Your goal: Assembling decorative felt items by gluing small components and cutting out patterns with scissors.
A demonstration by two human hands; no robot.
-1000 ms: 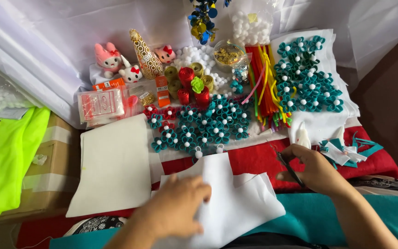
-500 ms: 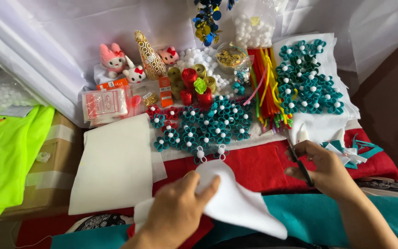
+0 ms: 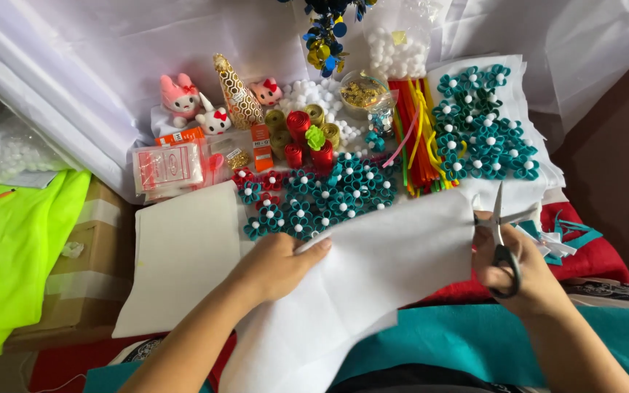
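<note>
My left hand point(image 3: 274, 266) pinching felt point(image 3: 373, 276) near its middle — felt stretching sideways between my hands. My right hand point(image 3: 518, 269) gripping scissors point(image 3: 502, 233), blades opening at felt's right edge — nearer hand for cutting.

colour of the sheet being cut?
White: the felt sheet held by the left hand, scissors at its edge; head view.

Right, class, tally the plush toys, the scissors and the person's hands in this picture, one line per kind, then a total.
Plush toys: 3
Scissors: 1
Hands: 2, left hand gripping the white sheet, right hand
Total: 6
</note>
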